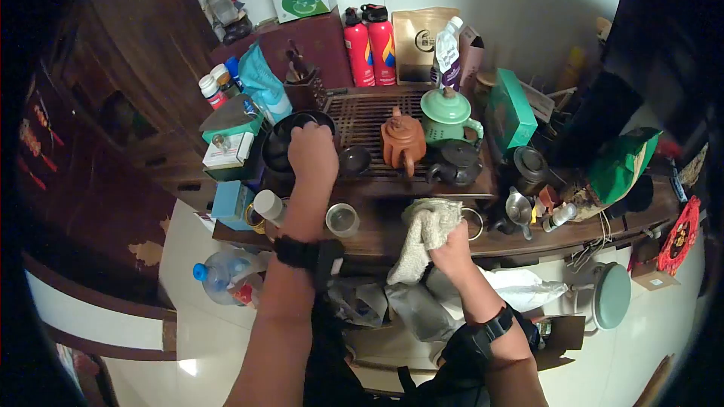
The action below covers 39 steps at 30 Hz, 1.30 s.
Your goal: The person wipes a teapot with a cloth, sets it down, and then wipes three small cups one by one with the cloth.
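Note:
My left hand is over a round black tray on the left of the tea table, its fingers closed at a dark rounded item that is mostly hidden. Just right of it sits a small dark cup. A light, textured cloth is bunched in my right hand, near the table's front edge. Behind that hand, a brown clay teapot, a black teapot and a green lidded pot stand on and beside the slatted tea tray.
A glass cup and a white-topped container stand near the front edge. Red bottles, a green box and a brown bag line the back. A metal strainer lies to the right. Plastic bags hang below.

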Motion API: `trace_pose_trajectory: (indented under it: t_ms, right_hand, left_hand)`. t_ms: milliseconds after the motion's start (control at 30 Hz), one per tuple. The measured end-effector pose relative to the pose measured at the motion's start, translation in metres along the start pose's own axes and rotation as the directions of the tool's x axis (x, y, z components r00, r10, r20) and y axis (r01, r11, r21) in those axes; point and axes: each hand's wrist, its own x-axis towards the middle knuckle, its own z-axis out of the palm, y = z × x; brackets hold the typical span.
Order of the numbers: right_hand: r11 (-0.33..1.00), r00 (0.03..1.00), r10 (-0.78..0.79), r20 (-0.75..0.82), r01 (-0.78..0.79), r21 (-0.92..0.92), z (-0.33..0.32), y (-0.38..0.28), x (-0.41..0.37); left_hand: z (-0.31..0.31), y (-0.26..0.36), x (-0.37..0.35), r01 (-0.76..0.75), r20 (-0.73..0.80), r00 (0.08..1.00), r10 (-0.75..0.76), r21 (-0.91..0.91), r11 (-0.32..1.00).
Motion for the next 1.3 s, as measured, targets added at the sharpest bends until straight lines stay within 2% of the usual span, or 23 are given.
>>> trace_pose_trajectory:
  t_ms: [67, 167, 267, 367, 567, 767, 867, 1000, 1167, 1300]
  right_hand:
    - [1.0, 1.0, -0.01, 0.001, 0.01, 0.007, 0.001, 0.003, -0.001]
    - [0.999, 1.0, -0.014, 0.004, 0.013, 0.05, 0.003, 0.006, -0.001]
    - [0.999, 0.999, 0.011, 0.032, -0.013, 0.041, 0.001, 0.004, -0.001]
    - [0.999, 0.999, 0.015, 0.031, -0.016, 0.038, 0.0, 0.006, 0.0]
    - [0.996, 0.999, 0.043, 0.016, -0.044, 0.08, -0.002, 0.001, 0.001]
    - [0.998, 1.0, -0.015, 0.006, 0.015, 0.06, -0.003, 0.0, 0.002]
    - [0.999, 1.0, -0.022, -0.003, 0.022, 0.045, -0.003, -0.001, 0.002]
    - [0.995, 1.0, 0.013, 0.0, -0.013, 0.103, 0.0, 0.001, 0.001]
    - [0.997, 1.0, -0.026, -0.003, 0.026, 0.067, 0.0, 0.002, 0.002]
    - [0.998, 1.0, -0.01, 0.003, 0.01, 0.065, -0.003, -0.003, 0.002]
  left_hand:
    - [0.011, -0.006, 0.012, 0.009, 0.083, 0.996, -0.021, 0.136, 0.991]
    - [0.025, -0.012, 0.024, 0.007, 0.107, 0.994, -0.031, 0.216, 0.976]
    - [0.035, -0.014, 0.032, 0.003, 0.193, 0.98, -0.057, 0.268, 0.963]
    - [0.039, -0.017, 0.041, -0.031, 0.231, 0.972, -0.043, 0.305, 0.952]
    - [0.045, -0.028, 0.042, 0.005, 0.291, 0.95, -0.117, 0.359, 0.933]
    - [0.05, -0.038, 0.042, 0.019, 0.238, 0.965, -0.11, 0.357, 0.934]
    - [0.05, -0.039, 0.041, -0.015, 0.269, 0.959, -0.094, 0.377, 0.926]
    - [0.054, -0.04, 0.041, 0.008, 0.207, 0.974, -0.093, 0.378, 0.926]
    - [0.054, -0.04, 0.04, 0.0, 0.136, 0.989, -0.051, 0.356, 0.935]
    - [0.049, -0.039, 0.038, 0.11, 0.082, 0.988, -0.132, 0.232, 0.966]
